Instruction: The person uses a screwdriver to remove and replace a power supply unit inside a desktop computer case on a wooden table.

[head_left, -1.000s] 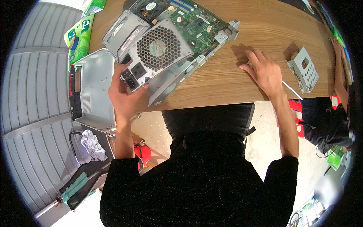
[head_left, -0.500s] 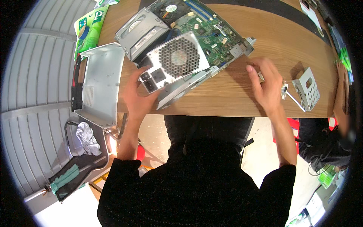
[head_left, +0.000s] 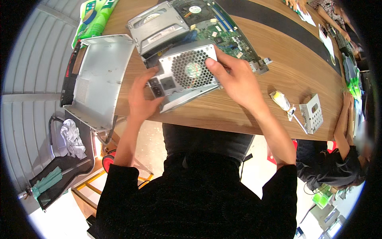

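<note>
A silver computer power supply (head_left: 187,71) with a honeycomb fan grille lies tilted over the near side of an open computer chassis (head_left: 181,102). My left hand (head_left: 140,97) wraps its left end, beside the black power socket. My right hand (head_left: 240,79) grips its right end, thumb on top by the grille and fingers over the far edge. Behind it the green motherboard (head_left: 223,40) is partly covered by the supply and my right hand. A grey drive cage (head_left: 157,28) sits at the chassis's far left.
The removed metal case cover (head_left: 105,67) lies to the left, below a green bag (head_left: 97,22). On the right are a perforated metal bracket (head_left: 314,113) and a small pale object with a yellow part (head_left: 281,100). Other people's arms (head_left: 344,115) rest along the table's right side.
My right hand has come from the bare table on the right onto the power supply's right end. The left hand stays on the left end. The view has shifted, showing more table at right.
</note>
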`<state>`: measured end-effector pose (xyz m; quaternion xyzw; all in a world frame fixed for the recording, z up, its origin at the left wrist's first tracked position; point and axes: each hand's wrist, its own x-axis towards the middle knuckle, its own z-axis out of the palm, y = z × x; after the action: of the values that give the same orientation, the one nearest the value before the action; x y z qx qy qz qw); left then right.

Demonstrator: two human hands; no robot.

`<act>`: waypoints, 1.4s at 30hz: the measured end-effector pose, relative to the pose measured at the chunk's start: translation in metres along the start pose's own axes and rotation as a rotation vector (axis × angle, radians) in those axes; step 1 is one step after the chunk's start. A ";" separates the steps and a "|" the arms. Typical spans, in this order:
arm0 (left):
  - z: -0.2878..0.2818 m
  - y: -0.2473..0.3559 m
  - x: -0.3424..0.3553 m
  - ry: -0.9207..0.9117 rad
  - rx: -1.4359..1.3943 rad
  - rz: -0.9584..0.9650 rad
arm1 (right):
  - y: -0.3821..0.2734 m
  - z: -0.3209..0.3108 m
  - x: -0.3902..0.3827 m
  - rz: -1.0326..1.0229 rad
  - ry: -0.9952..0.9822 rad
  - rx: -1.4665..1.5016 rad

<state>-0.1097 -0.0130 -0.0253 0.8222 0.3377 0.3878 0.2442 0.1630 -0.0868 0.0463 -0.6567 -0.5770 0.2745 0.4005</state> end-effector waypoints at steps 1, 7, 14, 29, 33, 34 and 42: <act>-0.003 -0.004 0.002 -0.017 0.011 -0.004 | -0.003 0.001 0.002 -0.031 0.005 -0.030; -0.011 0.001 0.011 -0.120 0.035 0.016 | 0.010 0.005 -0.003 -0.086 0.059 -0.005; -0.007 0.029 0.032 -0.188 0.117 -0.155 | -0.003 -0.011 0.012 -0.015 0.097 -0.067; 0.041 0.073 0.152 -0.188 -0.377 -0.225 | 0.047 -0.081 0.064 -0.103 0.357 0.162; 0.049 0.079 0.141 -0.201 -0.356 -0.230 | 0.061 -0.083 0.059 -0.067 0.399 0.144; 0.050 0.080 0.140 -0.197 -0.325 -0.203 | 0.064 -0.086 0.057 -0.065 0.398 0.148; 0.052 0.076 0.156 -0.171 -0.403 -0.213 | 0.071 -0.087 0.042 0.050 0.267 0.129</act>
<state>0.0335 0.0467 0.0684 0.7465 0.3166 0.3485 0.4702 0.2804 -0.0648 0.0364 -0.6744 -0.4832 0.2313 0.5082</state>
